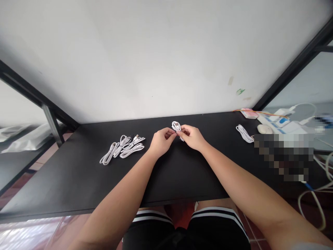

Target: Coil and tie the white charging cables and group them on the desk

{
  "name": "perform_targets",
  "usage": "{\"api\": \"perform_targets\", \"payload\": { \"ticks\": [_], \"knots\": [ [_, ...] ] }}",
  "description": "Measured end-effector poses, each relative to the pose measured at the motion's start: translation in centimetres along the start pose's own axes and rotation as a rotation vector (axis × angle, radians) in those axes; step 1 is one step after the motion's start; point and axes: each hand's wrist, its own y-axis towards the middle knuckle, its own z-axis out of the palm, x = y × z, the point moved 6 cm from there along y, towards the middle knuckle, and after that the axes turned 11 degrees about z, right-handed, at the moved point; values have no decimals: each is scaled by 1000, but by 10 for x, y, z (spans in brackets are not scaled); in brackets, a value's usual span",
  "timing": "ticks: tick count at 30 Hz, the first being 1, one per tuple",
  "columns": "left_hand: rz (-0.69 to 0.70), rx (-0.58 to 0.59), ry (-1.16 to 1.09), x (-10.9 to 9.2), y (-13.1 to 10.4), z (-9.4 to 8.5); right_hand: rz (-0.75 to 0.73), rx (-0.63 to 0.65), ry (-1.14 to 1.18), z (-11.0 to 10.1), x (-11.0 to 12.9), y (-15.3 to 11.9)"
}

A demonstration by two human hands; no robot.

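Over the black bench (78, 180) by the white wall, your left hand (161, 141) and right hand (192, 137) both pinch one small, coiled white cable (176, 126), their grips closed on it.

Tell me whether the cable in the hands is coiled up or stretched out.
Coiled. The white cable forms a small loop pinched between the left hand and right hand, above the black table.

No text, label or number can be read anywhere here
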Motion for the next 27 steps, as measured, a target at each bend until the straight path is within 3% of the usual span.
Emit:
{"api": "perform_targets", "payload": {
  "ticks": [7,17,27],
  "knots": [
    [6,10,110,-9,-2,-4,-21,13,-62,3,4,-3],
    [-30,29,75,-4,-1,-2,-24,7,-67,2,4,-3],
    [-194,71,-213,12,-2,9,-23,21,-54,1,5,-3]
  ]
}}
